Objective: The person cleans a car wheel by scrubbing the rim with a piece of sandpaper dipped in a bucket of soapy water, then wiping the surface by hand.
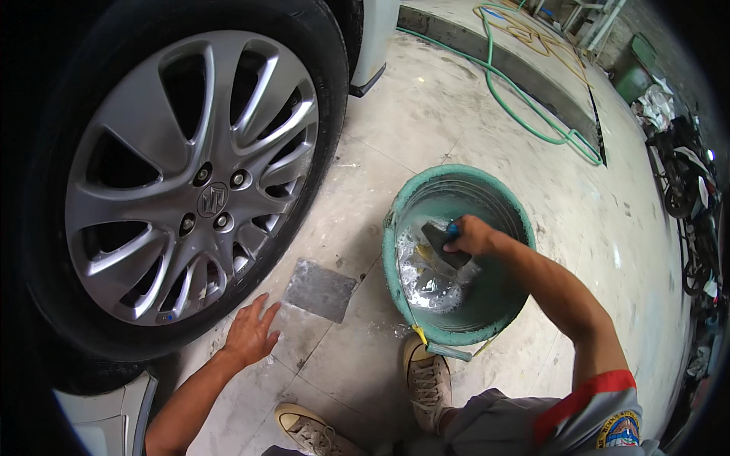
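Note:
My right hand (470, 235) reaches into a green plastic bucket (390, 268) and grips a dark pad (445, 245) with a bit of blue at the fingers. Foamy water (430, 290) lies in the bucket below the pad, with something yellowish in it. My left hand (251, 333) is empty with its fingers apart, just beside the lower edge of a black car tyre (328, 165). The grey multi-spoke alloy wheel (142, 202) bears a Suzuki emblem, and a few whitish spots show on its lower spokes.
A dark grey rectangular piece (320, 289) lies flat on the pale tiled floor (393, 125). The bucket's handle (449, 352) hangs down by my shoe (428, 382). A green hose (507, 105) drapes over a low step (445, 28). Motorbikes (681, 176) stand at the far right.

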A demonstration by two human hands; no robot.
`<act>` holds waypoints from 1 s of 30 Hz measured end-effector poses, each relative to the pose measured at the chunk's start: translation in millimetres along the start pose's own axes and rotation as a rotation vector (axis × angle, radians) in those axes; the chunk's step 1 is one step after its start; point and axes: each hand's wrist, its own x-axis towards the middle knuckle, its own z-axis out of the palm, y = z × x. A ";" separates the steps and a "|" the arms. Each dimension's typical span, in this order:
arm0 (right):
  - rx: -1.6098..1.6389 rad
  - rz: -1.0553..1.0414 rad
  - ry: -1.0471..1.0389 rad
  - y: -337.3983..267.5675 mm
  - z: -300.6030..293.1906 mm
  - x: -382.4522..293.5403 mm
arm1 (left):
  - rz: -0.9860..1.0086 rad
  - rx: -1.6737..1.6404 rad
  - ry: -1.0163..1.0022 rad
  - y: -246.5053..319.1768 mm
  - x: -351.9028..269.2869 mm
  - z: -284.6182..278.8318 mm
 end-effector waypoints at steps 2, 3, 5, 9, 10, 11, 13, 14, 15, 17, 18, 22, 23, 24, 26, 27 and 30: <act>0.284 -0.034 -0.029 -6.7 -16.9 -10.8 | -0.034 -0.032 -0.011 -1.8 2.8 0.9; 0.423 -0.007 -0.099 -25.5 -28.4 -20.1 | -0.024 -0.044 0.048 -8.4 1.1 1.8; 0.585 0.036 -0.189 -37.7 -38.5 -31.1 | -0.022 -0.096 0.114 -8.5 6.8 -5.4; 0.763 -0.062 -0.113 -46.1 -32.7 -46.4 | 0.005 -0.126 0.182 1.2 22.4 -19.5; 0.747 -0.059 -0.108 -43.9 -33.2 -46.5 | -0.007 -0.187 0.244 7.1 25.6 -25.2; 0.734 -0.058 -0.104 -42.9 -32.9 -46.7 | -0.020 -0.245 0.304 14.0 29.5 -32.0; 0.747 -0.094 -0.068 -56.7 -34.9 -53.4 | -0.006 -0.366 0.384 29.7 37.0 -48.0; 0.765 -0.124 -0.031 -66.0 -36.3 -58.3 | 0.015 -0.487 0.457 39.7 41.6 -57.3; 0.762 -0.131 -0.030 -75.5 -39.4 -64.5 | 0.083 -0.539 0.561 53.0 49.0 -66.7; 0.714 -0.115 0.138 -93.9 -45.1 -74.8 | 0.145 -0.732 0.554 83.2 63.2 -89.7; 0.713 -0.129 0.137 -104.8 -48.2 -78.6 | 0.148 -0.844 0.520 97.5 69.2 -100.1; 0.452 -0.305 0.490 -160.1 -51.0 -95.8 | 0.110 -1.236 0.417 145.5 94.4 -125.8; 0.391 -0.362 0.539 -168.3 -45.5 -97.3 | 0.100 -1.418 0.423 157.5 101.2 -130.3; 0.340 -0.425 0.585 -176.4 -39.9 -97.2 | 0.085 -1.592 0.429 161.1 105.5 -133.6; 0.084 -0.506 0.633 -194.3 -38.9 -105.6 | 0.091 -1.619 0.402 153.7 115.0 -140.0; 0.123 -0.569 0.633 -197.5 -37.3 -106.0 | 0.101 -1.655 0.352 148.8 118.0 -142.0; 0.292 -0.631 0.542 -197.4 -34.1 -98.5 | -0.042 -1.623 0.278 130.2 115.4 -141.5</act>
